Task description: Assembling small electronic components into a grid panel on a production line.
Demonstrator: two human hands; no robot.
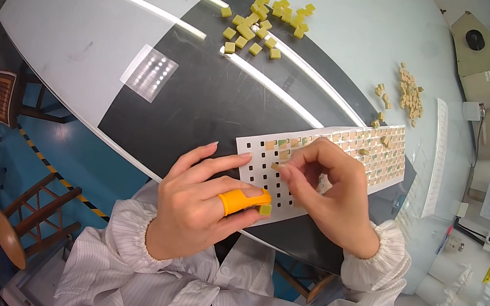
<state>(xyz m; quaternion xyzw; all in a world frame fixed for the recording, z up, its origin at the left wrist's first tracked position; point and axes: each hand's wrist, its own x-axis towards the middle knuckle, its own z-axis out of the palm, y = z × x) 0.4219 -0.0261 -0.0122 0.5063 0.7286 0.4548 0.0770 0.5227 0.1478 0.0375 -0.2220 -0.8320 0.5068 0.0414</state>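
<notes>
A white sheet (247,153) printed with rows of dark squares lies at an angle on the table, most of its right part covered with small tan and greenish pieces. My left hand (194,203) rests at its left end, two fingers stretched over the sheet. An orange sleeve (235,201) is worn on one of its fingers, and a yellow-green cube (264,209) is held between that finger's tip and the thumb. Over the dark squares my right hand (339,191) is closed in a pinch on a small tan piece (275,166), partly hidden by the fingertips.
Loose yellow-green cubes (246,31) lie scattered on the black mat (184,88) beyond the sheet. Farther right is a heap of small tan pieces (410,96), near a long white strip (435,159). A beige device (481,59) stands at the far right. Wooden stools (10,237) are on the left.
</notes>
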